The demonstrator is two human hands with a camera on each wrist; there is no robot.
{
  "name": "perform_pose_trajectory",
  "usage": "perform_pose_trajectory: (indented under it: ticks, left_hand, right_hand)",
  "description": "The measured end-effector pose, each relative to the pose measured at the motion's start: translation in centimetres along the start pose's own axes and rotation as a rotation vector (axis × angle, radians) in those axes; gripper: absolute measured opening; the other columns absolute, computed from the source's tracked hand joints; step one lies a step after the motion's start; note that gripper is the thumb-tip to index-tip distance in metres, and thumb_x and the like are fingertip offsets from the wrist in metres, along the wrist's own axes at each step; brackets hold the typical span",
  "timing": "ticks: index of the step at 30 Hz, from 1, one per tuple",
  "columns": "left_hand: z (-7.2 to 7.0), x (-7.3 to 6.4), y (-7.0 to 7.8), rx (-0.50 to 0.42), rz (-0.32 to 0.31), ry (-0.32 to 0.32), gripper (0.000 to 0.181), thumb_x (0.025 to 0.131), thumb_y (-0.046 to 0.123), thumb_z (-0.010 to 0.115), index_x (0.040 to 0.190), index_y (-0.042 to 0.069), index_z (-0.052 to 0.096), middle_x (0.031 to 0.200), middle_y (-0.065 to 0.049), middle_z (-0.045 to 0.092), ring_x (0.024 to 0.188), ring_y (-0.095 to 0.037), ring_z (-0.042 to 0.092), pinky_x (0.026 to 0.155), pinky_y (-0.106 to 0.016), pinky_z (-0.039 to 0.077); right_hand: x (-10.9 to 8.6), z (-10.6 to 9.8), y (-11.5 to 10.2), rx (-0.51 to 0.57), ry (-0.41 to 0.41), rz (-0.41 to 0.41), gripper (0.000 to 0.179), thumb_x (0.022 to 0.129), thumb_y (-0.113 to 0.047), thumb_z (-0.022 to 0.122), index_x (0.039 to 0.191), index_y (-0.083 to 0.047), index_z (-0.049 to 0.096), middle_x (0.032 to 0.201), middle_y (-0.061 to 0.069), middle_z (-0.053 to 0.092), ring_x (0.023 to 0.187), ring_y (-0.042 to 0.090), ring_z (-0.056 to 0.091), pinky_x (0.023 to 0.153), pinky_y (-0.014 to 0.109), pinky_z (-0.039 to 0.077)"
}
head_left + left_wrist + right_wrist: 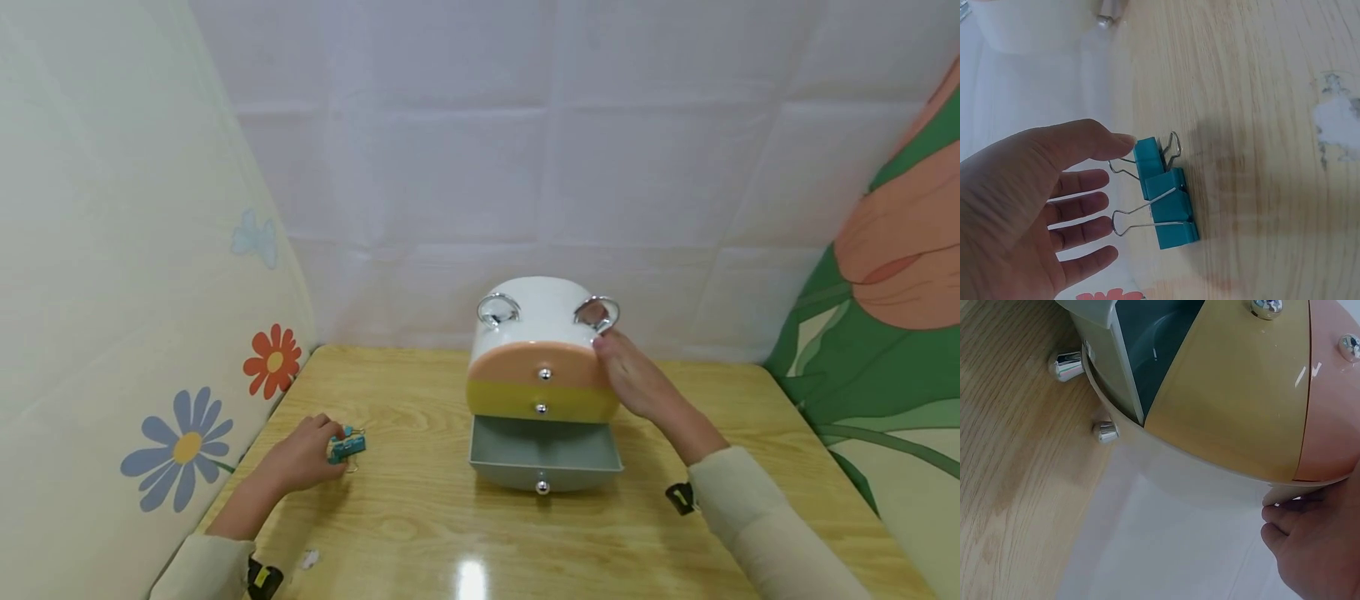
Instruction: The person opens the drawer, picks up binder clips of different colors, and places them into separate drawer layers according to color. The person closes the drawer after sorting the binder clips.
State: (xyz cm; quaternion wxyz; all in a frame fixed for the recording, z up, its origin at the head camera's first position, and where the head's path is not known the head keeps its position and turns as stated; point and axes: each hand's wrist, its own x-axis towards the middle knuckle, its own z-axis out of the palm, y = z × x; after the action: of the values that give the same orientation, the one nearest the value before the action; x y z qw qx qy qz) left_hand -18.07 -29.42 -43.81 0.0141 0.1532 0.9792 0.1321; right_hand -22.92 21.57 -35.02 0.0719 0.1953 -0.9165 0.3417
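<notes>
Teal binder clips (1170,207) lie beside the loosely spread left hand (1022,187); pinching one could scatter the other. Right hand (633,379), unclenched, rests against the cabinet (506,398).

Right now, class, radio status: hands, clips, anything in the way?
Left hand at teal binder clips, not gripping. Right hand against cabinet. Bottom drawer open, nothing visibly blocking.

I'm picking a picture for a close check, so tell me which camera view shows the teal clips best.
The left wrist view: the teal clips appear large near the middle of the picture. The head view shows them only small, beside the left grip. The right wrist view does not show them.
</notes>
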Motion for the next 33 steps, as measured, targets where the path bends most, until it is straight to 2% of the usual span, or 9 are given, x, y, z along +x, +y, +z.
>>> perform_pose_trajectory:
  ticks: [6,17,24,33]
  left_hand:
    - [0.1,-0.1,-0.7,0.004,-0.049,-0.041,0.038,0.077,0.018,0.084,0.107,0.003,0.066,0.105,-0.008,0.057,0.098,-0.029,0.052,0.076,-0.045,0.052]
    - [0.7,0.0,-1.9,-0.014,-0.065,-0.116,0.033,0.077,0.012,0.082,0.104,0.001,0.065,0.099,-0.008,0.059,0.09,-0.027,0.058,0.079,-0.047,0.053]
    - [1.1,0.5,-2.0,-0.059,-0.109,-0.146,0.038,0.078,0.013,0.084,0.106,-0.001,0.063,0.099,-0.008,0.063,0.088,-0.023,0.058,0.081,-0.046,0.053]
    - [1.4,1.0,-2.0,-0.077,-0.133,-0.155,0.038,0.078,0.012,0.085,0.102,-0.002,0.06,0.089,-0.006,0.059,0.079,-0.021,0.051,0.072,-0.04,0.05]
  right_hand:
    - [0.2,0.1,0.2,-0.002,0.009,-0.031,0.058,0.112,-0.033,0.018,0.156,0.004,0.027,0.156,0.031,0.032,0.146,0.047,0.027,0.119,0.063,0.02]
    - [0.4,0.3,0.2,0.005,-0.005,-0.024,0.06,0.112,-0.034,0.017,0.154,0.006,0.031,0.154,0.032,0.034,0.146,0.047,0.028,0.119,0.062,0.02]
    - [0.3,0.3,0.3,0.002,-0.006,-0.005,0.062,0.112,-0.038,0.016,0.154,0.006,0.03,0.153,0.032,0.034,0.145,0.047,0.029,0.118,0.063,0.021]
    - [0.3,0.2,0.3,0.002,-0.001,0.002,0.061,0.112,-0.037,0.017,0.156,0.005,0.026,0.156,0.032,0.031,0.146,0.048,0.026,0.119,0.063,0.019]
